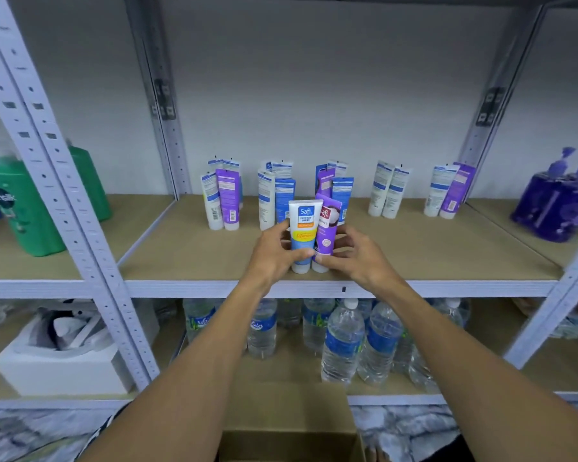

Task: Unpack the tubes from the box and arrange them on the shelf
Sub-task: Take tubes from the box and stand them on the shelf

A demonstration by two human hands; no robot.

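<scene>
At the far left, in the next bay of the rack, large green bottles (24, 208) stand on the board. Below them sits a white foam box (60, 358) with some dark and white things inside; what they are I cannot tell.

The middle shelf (181, 258) has a bare brown board. Along its back stand five small groups of tubes (221, 198), white, blue and purple. They stand on their caps with the printed backs toward the camera, and the groups are apart from each other.

Near the front edge of this shelf, the left hand (274, 251) grips a white and blue tube (303, 235). The thumb lies across its front and the fingers curl round its left side. This tube stands upright on its cap. Just beside it and touching it stands a purple tube (326, 235), tilted a little to the right. The right hand (357, 258) holds the purple tube, with the thumb on its lower front and the fingers curled behind it. Both tubes are in front of the third group.

On the lower shelf stand many water bottles (341, 341) with blue labels. At the bottom edge of the view, between the two forearms, an open cardboard box (291, 441) is seen; its inside is dark.

At the far right stand purple pump bottles (558, 201).
</scene>
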